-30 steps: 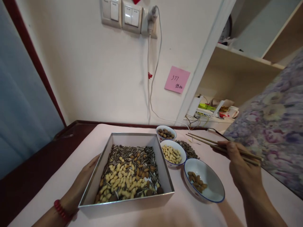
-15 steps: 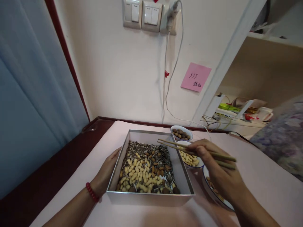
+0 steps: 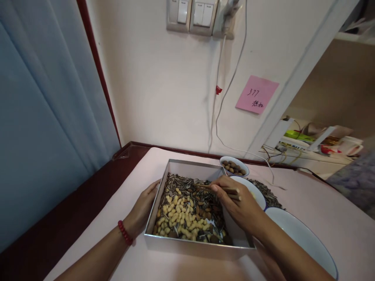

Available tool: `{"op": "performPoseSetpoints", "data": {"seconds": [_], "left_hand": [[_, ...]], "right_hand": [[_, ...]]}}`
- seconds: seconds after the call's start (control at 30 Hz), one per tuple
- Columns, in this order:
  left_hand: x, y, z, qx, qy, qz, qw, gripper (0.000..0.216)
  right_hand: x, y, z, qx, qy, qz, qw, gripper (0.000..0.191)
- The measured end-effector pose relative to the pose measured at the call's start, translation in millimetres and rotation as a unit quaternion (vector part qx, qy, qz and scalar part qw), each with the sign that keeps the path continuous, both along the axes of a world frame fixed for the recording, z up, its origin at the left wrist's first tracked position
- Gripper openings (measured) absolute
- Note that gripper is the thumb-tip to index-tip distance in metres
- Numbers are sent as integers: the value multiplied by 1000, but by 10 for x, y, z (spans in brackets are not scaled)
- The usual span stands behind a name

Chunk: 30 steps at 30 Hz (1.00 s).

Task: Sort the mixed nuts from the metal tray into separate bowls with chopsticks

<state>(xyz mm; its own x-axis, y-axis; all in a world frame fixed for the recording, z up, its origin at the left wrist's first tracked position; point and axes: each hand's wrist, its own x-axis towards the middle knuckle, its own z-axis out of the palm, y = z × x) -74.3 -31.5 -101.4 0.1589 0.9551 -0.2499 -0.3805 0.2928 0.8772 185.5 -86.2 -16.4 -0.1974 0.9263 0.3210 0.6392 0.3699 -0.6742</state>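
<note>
A white square box (image 3: 178, 168) on the pink table holds mixed sunflower seeds, peanuts (image 3: 178, 218) and brown nuts. My left hand (image 3: 143, 208) rests against the box's left wall, fingers laid along it, a red bead bracelet on the wrist. My right hand (image 3: 238, 205) is closed on a pair of wooden chopsticks (image 3: 218, 189) above the box's right side; their tips reach down into the mix near the far middle. Whether the tips hold anything is too small to tell.
Right of the box stand a small bowl of brown nuts (image 3: 234, 167), a second bowl (image 3: 253, 189) partly behind my hand, and a large white blue-rimmed bowl (image 3: 304, 242). A heap of sunflower seeds (image 3: 268, 193) lies behind them. A curtain hangs at left; a cluttered shelf at right.
My right hand has swung left from beside the bowls to over the box, lowering the chopstick tips into the mix. The view has shifted left and closer. The left hand stays on the box.
</note>
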Motion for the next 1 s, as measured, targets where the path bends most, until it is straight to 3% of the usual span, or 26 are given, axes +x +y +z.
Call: {"op": "performPoseSetpoints", "data": {"seconds": [0.53,0.77,0.87,1.0], "left_hand": [[20,-28,55,-2,3,2,1000,49],[-4,-17,49,-2,25,7,1000,45],[-10,-14,71,-3,38,8,999,49],[-31,-7,105,9,49,-1,999,54]], "right_hand": [[62,-19,-33,14,28,-18,999,32],[190,-212,-4,51,85,-60,993,30],[327,-363,83,113,160,-102,975,26],[693,-527,204,225,257,-190,920,23]]}}
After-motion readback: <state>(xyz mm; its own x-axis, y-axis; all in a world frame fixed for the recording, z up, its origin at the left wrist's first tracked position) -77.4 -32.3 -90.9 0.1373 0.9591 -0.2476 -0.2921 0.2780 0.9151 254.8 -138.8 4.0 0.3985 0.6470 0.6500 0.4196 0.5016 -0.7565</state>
